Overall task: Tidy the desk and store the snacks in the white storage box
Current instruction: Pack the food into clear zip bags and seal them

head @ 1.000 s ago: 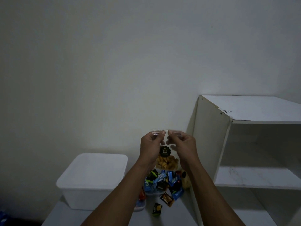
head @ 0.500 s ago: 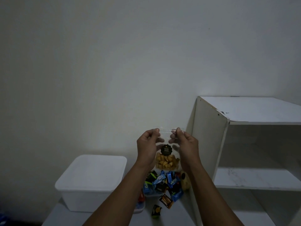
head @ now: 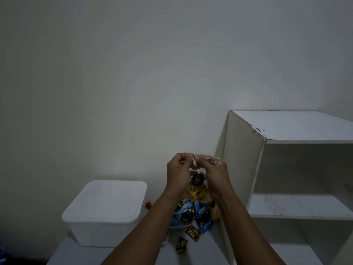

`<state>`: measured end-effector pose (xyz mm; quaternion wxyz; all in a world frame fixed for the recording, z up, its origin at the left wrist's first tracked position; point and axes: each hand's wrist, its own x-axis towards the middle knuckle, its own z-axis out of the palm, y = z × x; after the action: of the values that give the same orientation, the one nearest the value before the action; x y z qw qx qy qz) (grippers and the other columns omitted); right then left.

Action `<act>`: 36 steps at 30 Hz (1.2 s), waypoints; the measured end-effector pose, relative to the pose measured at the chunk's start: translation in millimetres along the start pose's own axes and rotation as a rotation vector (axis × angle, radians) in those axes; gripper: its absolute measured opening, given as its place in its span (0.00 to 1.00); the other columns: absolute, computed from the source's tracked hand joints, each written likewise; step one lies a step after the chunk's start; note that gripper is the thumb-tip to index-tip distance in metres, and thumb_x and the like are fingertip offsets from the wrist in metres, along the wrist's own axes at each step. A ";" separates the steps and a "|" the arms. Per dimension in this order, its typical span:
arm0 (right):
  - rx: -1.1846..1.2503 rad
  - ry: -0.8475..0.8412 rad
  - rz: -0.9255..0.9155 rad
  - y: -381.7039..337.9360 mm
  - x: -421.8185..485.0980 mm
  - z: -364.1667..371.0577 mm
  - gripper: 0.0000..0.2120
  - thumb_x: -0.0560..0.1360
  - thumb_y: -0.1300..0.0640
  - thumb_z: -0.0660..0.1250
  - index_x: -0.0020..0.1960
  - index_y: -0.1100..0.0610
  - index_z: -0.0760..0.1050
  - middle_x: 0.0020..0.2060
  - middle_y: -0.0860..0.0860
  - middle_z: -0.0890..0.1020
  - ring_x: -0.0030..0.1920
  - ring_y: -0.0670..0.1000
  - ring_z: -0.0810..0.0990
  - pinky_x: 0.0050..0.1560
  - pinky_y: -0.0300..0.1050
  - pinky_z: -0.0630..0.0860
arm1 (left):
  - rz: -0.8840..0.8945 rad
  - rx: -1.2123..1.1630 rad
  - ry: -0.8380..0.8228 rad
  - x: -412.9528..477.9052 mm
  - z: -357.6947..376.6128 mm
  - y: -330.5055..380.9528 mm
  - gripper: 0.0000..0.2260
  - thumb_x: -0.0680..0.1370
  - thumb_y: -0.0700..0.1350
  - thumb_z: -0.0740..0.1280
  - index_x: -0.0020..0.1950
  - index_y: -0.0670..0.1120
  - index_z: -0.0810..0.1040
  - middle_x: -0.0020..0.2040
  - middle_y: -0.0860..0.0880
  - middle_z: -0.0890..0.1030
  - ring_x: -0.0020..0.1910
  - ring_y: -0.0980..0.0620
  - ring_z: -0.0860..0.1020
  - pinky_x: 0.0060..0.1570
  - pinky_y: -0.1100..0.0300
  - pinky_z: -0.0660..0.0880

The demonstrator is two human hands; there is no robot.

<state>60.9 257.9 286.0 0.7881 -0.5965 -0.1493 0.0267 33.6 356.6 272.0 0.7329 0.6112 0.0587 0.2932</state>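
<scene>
Both hands hold up a clear snack bag of yellow-orange pieces with a dark round label. My left hand and my right hand pinch the bag's top edge, fingertips close together, above the desk. The white storage box stands on the desk at the left with its lid on. Below the bag lies a pile of small wrapped snacks in blue, black and orange wrappers. Two loose packets lie nearer me: an orange-brown one and a black-green one.
A white open shelf unit stands at the right, its side panel close to my right hand. The desk is pale grey against a plain wall. A small red wrapper lies behind the box.
My hands have drawn closer together at the top of the bag, and the bag's top edge is now folded or bunched between the fingers. The view has shifted slightly.
</scene>
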 end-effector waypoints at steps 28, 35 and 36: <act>0.076 0.034 0.146 12.2 0.8 -3.6 0.16 0.81 0.59 0.57 0.52 0.61 0.83 0.40 0.55 0.84 0.40 0.52 0.81 0.41 0.48 0.77 | -0.150 -0.024 0.211 14.4 -14.5 -17.4 0.09 0.81 0.47 0.65 0.45 0.44 0.80 0.31 0.48 0.77 0.33 0.50 0.74 0.39 0.53 0.72; 0.019 0.111 0.082 19.1 6.7 -8.6 0.11 0.81 0.60 0.61 0.54 0.62 0.82 0.46 0.58 0.85 0.44 0.55 0.85 0.44 0.47 0.83 | -0.093 0.327 0.290 15.1 -18.7 -26.7 0.13 0.74 0.53 0.74 0.55 0.51 0.76 0.50 0.53 0.76 0.49 0.55 0.76 0.48 0.58 0.75; 0.007 0.087 0.066 20.3 6.9 -8.6 0.12 0.82 0.60 0.61 0.55 0.62 0.82 0.47 0.57 0.86 0.46 0.55 0.86 0.47 0.48 0.83 | -0.080 0.363 0.280 14.0 -18.8 -27.5 0.13 0.74 0.53 0.74 0.53 0.51 0.76 0.50 0.52 0.76 0.49 0.54 0.76 0.47 0.57 0.75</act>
<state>72.6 257.3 266.0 0.7948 -0.5988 -0.0949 0.0272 46.6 377.6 245.6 0.6069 0.6834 0.2357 0.3304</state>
